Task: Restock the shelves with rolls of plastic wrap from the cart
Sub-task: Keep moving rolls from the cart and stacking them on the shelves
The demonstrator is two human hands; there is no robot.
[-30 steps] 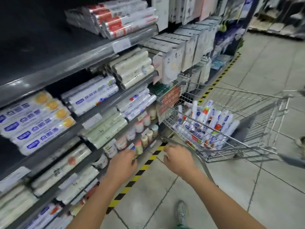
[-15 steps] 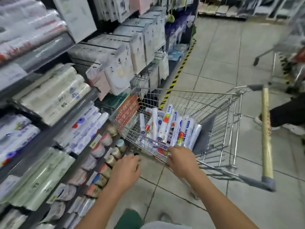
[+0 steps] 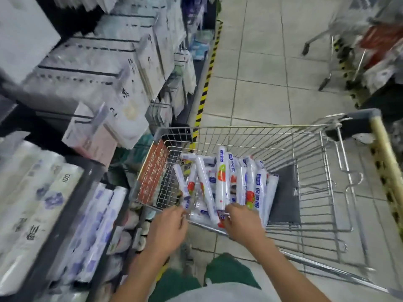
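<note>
Rolls (image 3: 221, 184) in cart (image 3: 261, 127), long axes near-far; L hand (image 3: 168, 229), R hand (image 3: 244, 223): grip unclear.

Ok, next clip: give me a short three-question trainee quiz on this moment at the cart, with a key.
1. True or false: the left hand or right hand holds one of the rolls clear of the cart.
2. Where in the cart do the rolls lie? A by the yellow handle; B at the end bearing the red sign; C spread across the whole floor.
3. Fill in: the shelves stand on the person's ___ side.
Key: 1 false; 2 B; 3 left.
</note>
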